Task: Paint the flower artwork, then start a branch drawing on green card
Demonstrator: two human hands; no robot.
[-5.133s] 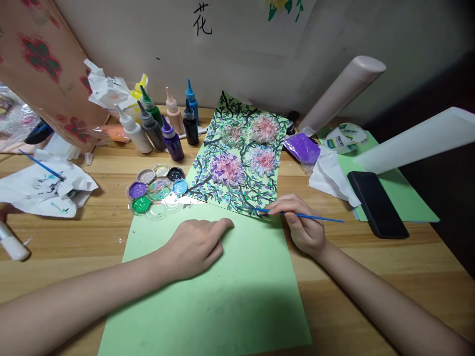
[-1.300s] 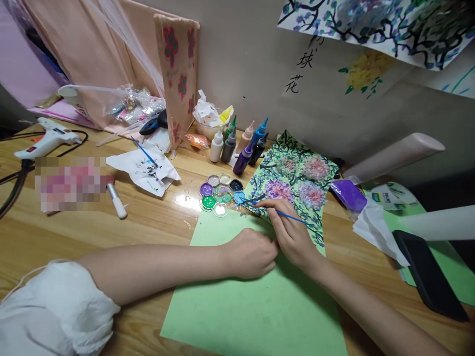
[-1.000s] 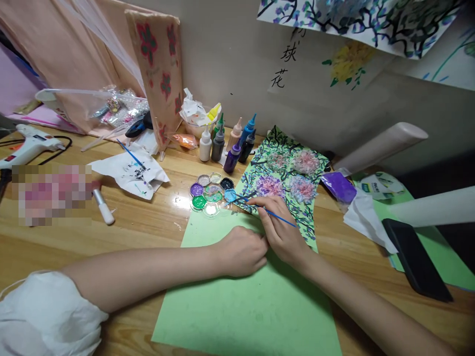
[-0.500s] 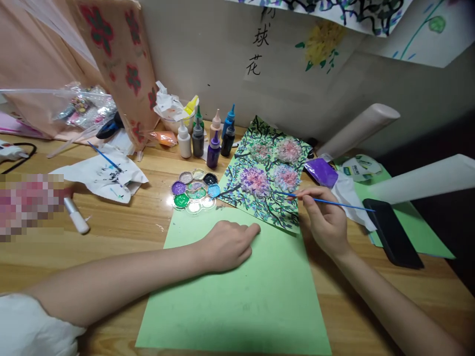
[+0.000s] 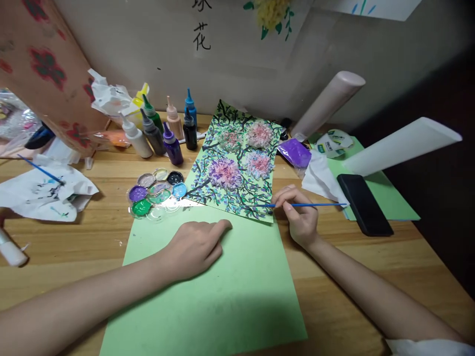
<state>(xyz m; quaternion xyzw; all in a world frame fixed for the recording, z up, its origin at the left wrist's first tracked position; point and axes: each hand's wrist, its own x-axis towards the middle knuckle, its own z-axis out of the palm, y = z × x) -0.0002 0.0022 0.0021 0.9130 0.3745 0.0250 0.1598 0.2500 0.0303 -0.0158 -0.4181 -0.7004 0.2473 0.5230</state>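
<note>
My left hand point(image 5: 196, 247) rests on a plain green sheet point(image 5: 222, 306), index finger stretched out just below the painting and the other fingers curled; nothing is in it. With fingers pinched round its handle, my right hand point(image 5: 299, 215) holds a thin blue paintbrush point(image 5: 319, 204) level. The brush tip is over the lower right of a flower painting point(image 5: 208, 190); whether it touches cannot be made out. Dark branches, small leaves and several pink and purple blossoms cover the painting. Left of it lies a clear paint palette point(image 5: 158, 213) with several coloured wells.
Paint bottles point(image 5: 171, 146) stand behind the palette. At left, a second brush point(image 5: 40, 169) lies on stained tissue point(image 5: 74, 190). To the right are a purple packet point(image 5: 295, 152), a black phone point(image 5: 365, 205), a roll of tape point(image 5: 336, 143) and a pale tube point(image 5: 404, 143).
The camera view has turned right, shifting everything leftward in the picture. My right hand has brought the brush closer to the painting's lower edge. The left hand stays near the same place on the sheet.
</note>
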